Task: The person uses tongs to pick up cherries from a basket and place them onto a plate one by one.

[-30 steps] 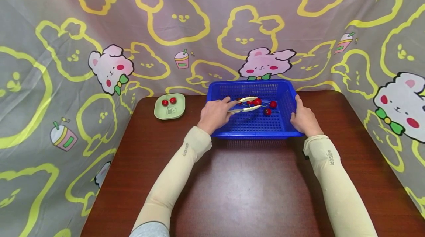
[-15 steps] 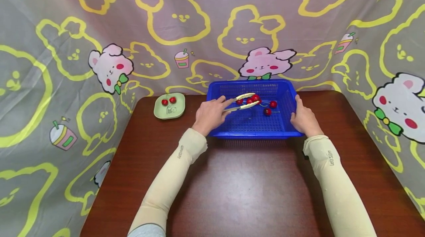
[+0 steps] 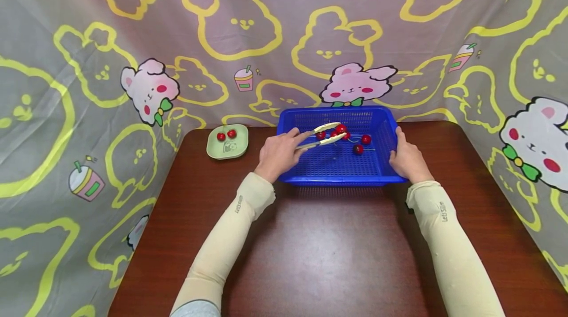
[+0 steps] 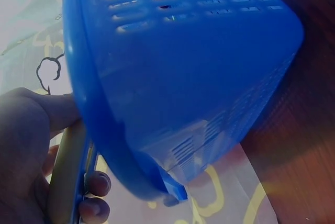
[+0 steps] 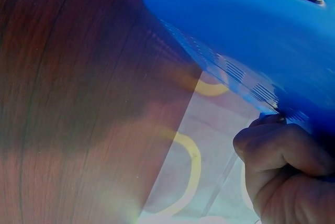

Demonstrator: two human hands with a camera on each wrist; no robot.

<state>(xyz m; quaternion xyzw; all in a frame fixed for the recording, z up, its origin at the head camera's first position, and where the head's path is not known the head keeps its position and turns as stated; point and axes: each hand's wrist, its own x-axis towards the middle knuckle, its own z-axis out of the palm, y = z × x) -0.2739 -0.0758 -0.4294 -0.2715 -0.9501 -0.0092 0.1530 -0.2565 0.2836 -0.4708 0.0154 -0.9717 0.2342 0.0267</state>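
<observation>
In the head view my left hand (image 3: 278,154) grips metal tongs with cream tips (image 3: 333,138) over the left half of a blue plastic basket (image 3: 337,179). The tong arms stand apart, and a red cherry (image 3: 340,128) shows between their ends. Several more cherries with stems lie in the basket, one of them a darker cherry (image 3: 358,149). My right hand (image 3: 409,158) holds the basket's right rim, fingers curled at the edge in the right wrist view. Seen from the left wrist, the tong handle (image 4: 68,174) lies in the fingers beside the basket's left rim.
A pale green plate (image 3: 215,150) with two cherries (image 3: 231,133) sits left of the basket on the dark wooden table (image 3: 328,258). Patterned cloth (image 3: 266,16) encloses the table's back and sides.
My left hand and the tongs have drawn back a little to the left, and a cherry now shows higher between the tips. The right hand and basket have stayed put.
</observation>
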